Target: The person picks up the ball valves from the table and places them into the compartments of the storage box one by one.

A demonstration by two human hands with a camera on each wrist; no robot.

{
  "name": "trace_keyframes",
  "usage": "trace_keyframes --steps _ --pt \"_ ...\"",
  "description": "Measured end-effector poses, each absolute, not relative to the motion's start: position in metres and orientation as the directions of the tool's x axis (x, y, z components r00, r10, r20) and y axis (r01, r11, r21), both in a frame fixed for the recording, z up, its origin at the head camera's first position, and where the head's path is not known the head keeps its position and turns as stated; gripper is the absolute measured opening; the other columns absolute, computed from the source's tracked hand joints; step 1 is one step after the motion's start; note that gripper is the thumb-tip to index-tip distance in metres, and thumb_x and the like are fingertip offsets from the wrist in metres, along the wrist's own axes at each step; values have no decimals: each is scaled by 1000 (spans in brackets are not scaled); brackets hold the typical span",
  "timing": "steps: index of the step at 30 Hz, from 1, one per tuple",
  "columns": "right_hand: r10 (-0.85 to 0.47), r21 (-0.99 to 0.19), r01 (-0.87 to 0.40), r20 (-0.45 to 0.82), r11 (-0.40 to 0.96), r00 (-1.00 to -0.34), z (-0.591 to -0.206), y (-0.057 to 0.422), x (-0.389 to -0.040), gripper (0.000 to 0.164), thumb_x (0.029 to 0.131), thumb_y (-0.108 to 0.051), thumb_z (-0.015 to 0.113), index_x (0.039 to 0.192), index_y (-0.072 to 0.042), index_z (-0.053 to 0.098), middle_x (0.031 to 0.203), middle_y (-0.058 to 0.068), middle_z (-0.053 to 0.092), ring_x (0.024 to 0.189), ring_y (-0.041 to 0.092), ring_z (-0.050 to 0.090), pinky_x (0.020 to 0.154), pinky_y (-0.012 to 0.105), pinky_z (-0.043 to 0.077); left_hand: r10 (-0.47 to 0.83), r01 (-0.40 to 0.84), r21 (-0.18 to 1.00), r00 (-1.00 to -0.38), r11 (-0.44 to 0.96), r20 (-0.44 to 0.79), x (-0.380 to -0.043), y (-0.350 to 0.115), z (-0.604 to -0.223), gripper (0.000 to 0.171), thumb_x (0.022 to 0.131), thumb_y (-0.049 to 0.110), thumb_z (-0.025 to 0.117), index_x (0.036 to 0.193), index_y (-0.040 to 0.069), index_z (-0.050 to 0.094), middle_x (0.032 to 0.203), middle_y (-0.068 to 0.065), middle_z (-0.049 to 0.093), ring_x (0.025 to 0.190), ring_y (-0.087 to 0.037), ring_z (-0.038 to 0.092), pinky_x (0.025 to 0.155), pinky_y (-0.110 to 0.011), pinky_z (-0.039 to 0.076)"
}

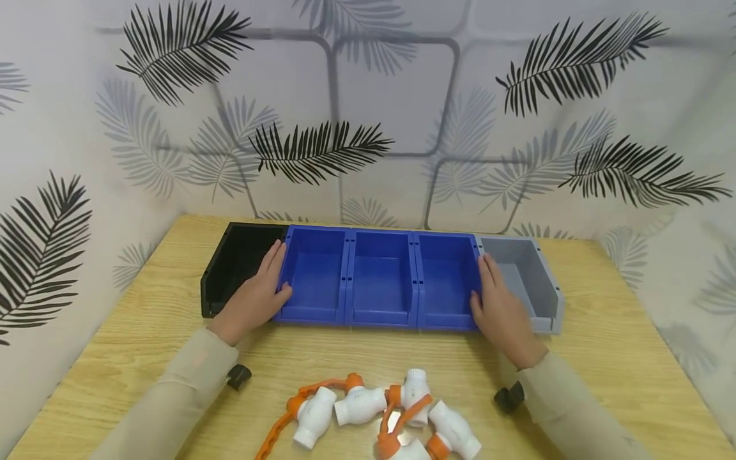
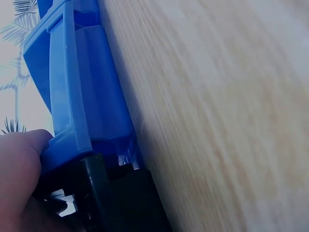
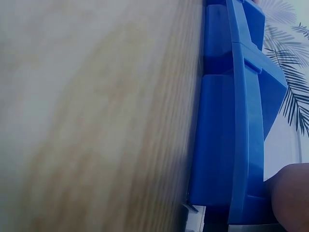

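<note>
A row of joined storage bins runs along the back of the table. At its left end is a black bin (image 1: 244,255), then three blue bins (image 1: 315,275) (image 1: 379,281) (image 1: 448,275), and at the right end a grey bin (image 1: 535,275). My left hand (image 1: 255,297) grips the adjoining walls of the black bin and the leftmost blue bin, its thumb on the blue side. Across the divider of the rightmost blue bin and the grey one, my right hand (image 1: 500,310) holds on, thumb over the blue edge. Inside, the bins show nothing.
Several white plastic valves (image 1: 361,406) with orange handles (image 1: 280,425) lie on the wooden table (image 1: 322,351) near its front. Behind the bins rises a wall (image 1: 391,96) with a leaf pattern. Dark wrist-worn pieces (image 1: 509,397) hang below both sleeves.
</note>
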State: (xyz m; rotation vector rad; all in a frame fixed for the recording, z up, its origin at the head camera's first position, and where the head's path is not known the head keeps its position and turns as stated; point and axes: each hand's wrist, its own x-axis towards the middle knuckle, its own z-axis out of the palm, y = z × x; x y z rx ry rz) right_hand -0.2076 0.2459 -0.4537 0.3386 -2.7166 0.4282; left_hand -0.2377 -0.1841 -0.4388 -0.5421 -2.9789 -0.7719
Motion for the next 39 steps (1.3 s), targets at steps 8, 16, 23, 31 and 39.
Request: trace_keyframes --steps 8,16,23,31,39 --pt "-164 -255 -271 373 928 -913 -456 244 -219 62 88 -10 53 142 6 26 146 23 28 55 27 51 37 31 33 314 316 464 -946 827 85 -249 -185 -442 77 92 18 48 150 12 -2 155 -5 -7 38 -14 40 38 -29 37" --pt "-152 -259 -253 356 932 -922 -457 242 -230 63 88 -10 53 143 6 25 146 23 27 48 23 45 36 30 31 301 303 493 -950 816 84 -263 -184 -446 76 92 18 47 150 13 -1 155 -3 -6 38 -15 40 38 -30 37" --pt "-148 -262 -246 344 933 -927 -458 241 -240 64 88 -10 54 143 6 24 146 24 26 46 22 43 37 31 32 283 271 493 -958 827 53 -273 -185 -446 76 92 22 45 150 17 -5 155 1 -9 38 -17 40 37 -30 35" --pt "-138 -260 -240 357 935 -924 -460 244 -254 65 87 -9 52 144 5 22 148 23 25 36 18 35 33 29 30 269 264 478 -961 837 60 -288 -181 -443 74 92 24 44 150 17 -2 155 2 -7 38 -17 39 38 -30 34" --pt "-121 -263 -216 336 940 -934 -455 246 -262 64 88 -10 51 143 5 24 147 21 25 42 24 42 36 35 33 262 250 461 -964 851 40 -297 -177 -439 74 92 25 42 150 18 -3 155 4 -8 40 -18 41 40 -31 35"
